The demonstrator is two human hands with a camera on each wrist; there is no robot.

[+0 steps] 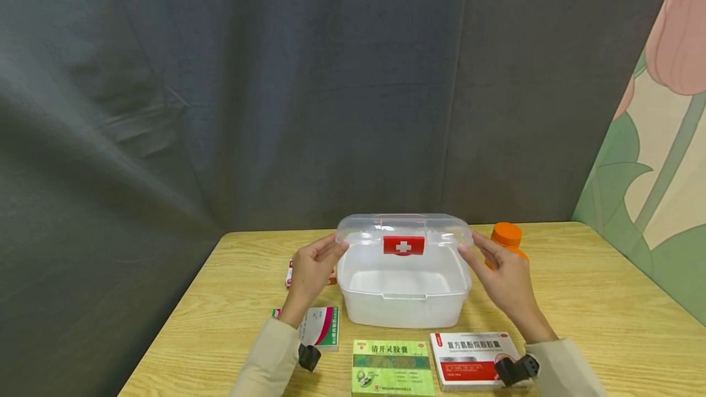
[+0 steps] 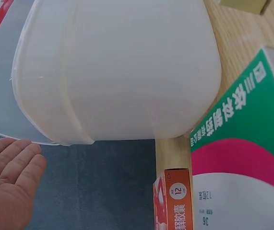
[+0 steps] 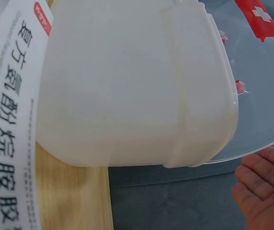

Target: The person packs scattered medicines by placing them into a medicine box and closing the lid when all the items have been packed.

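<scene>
While raised above the front rim of the first-aid box [image 1: 402,314], pinched at both ends: one clear plastic lid [image 1: 358,225], fitted with a red latch [image 1: 404,245] bearing a white cross. Left hand [image 1: 311,268]: part-closed on the lid's left end, thumb in front, fingers nearly straight behind. Right hand [image 1: 506,276]: likewise on the right end. First-aid box: translucent white plastic; stands upright on a wood-grain table [image 1: 231,299], below the lid and between both forearms. Near front of box: one green carton of 清开灵胶囊 [image 1: 393,369], flat; just beside it, at right, one white-and-red carton of 复方氨酚烷胺胶囊 [image 1: 469,354], flat, partly behind the right wrist camera [image 1: 515,370]. Left of box: one white, green and magenta carton [image 1: 322,326], partly behind the left arm; farther back, one small orange-and-red carton [image 2: 177,201]. Behind right hand: one orange-capped orange bottle [image 1: 506,234]. Backdrop: dark grey curtain [image 1: 331,90]; at right, tulip mural [image 1: 675,48].
</scene>
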